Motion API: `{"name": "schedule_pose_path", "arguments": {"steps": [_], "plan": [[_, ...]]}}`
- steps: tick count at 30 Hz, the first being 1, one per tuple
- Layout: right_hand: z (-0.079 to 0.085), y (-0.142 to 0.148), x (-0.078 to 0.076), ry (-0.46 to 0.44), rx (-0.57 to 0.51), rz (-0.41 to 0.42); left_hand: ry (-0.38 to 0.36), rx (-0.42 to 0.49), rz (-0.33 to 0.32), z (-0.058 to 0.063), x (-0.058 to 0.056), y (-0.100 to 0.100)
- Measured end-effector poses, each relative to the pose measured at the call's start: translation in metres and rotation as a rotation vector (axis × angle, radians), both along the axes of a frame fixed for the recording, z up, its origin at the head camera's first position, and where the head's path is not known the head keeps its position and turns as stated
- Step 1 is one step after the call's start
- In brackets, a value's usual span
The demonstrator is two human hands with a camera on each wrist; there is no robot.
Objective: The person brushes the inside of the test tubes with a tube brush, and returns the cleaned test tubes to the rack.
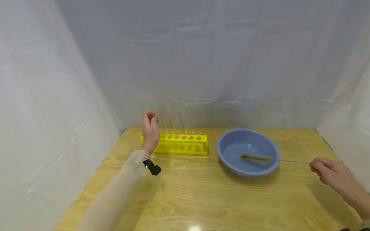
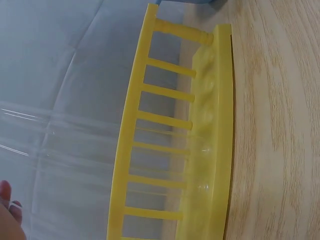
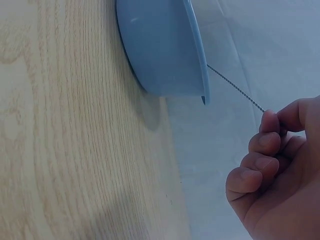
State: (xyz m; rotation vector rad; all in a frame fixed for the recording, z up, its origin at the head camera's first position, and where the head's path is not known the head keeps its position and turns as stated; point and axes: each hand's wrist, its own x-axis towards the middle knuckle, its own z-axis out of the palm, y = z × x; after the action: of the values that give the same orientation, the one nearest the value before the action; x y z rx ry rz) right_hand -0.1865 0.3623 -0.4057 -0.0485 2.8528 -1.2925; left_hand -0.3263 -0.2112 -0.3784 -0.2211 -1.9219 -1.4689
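Note:
My right hand (image 1: 332, 175) pinches the thin twisted-wire handle (image 3: 235, 89) of a test tube brush. The brown bristles (image 1: 255, 158) lie over the inside of a blue basin (image 1: 248, 173). At the left end of a yellow test tube rack (image 1: 182, 151), my left hand (image 1: 150, 131) is raised with curled fingers. Its fingertips (image 2: 6, 190) appear to pinch the upper end of a clear tube, which is faint in the left wrist view. Other clear test tubes (image 2: 20, 116) stand in the rack, rising well above its top bar.
A wooden table (image 1: 185, 192) carries the rack and, to its right, the basin. White sheeting (image 1: 196, 64) hangs behind the table and along both sides. A black strap mount (image 1: 151, 167) is on the left wrist.

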Motion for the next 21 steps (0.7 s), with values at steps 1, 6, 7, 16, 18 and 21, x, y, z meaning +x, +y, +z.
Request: {"name": "schedule_pose_path", "arguments": {"steps": [1,6,7,16,18,21], "plan": [[0.0001,-0.0003,0.0,-0.004,0.005,0.001,-0.014,-0.004,0.001,-0.0006,-0.0001,-0.0006],[0.0,-0.0016,0.0006,-0.025,0.028,0.002,-0.114,-0.028,0.023,-0.003,0.0005,-0.0032],[0.0001,-0.0019,0.0009,-0.025,0.03,0.001,-0.135,-0.03,0.028,-0.0029,0.001,-0.0036],[-0.0011,-0.0028,0.0015,-0.021,-0.001,0.019,-0.273,-0.083,0.053,-0.0003,0.0042,-0.0063],[-0.0017,-0.0033,0.001,-0.026,-0.007,0.026,-0.291,-0.102,0.067,-0.0001,0.0044,-0.0073],[-0.0023,-0.0038,0.0004,-0.037,-0.014,0.032,-0.302,-0.132,0.089,0.0006,0.0049,-0.0082]]}}
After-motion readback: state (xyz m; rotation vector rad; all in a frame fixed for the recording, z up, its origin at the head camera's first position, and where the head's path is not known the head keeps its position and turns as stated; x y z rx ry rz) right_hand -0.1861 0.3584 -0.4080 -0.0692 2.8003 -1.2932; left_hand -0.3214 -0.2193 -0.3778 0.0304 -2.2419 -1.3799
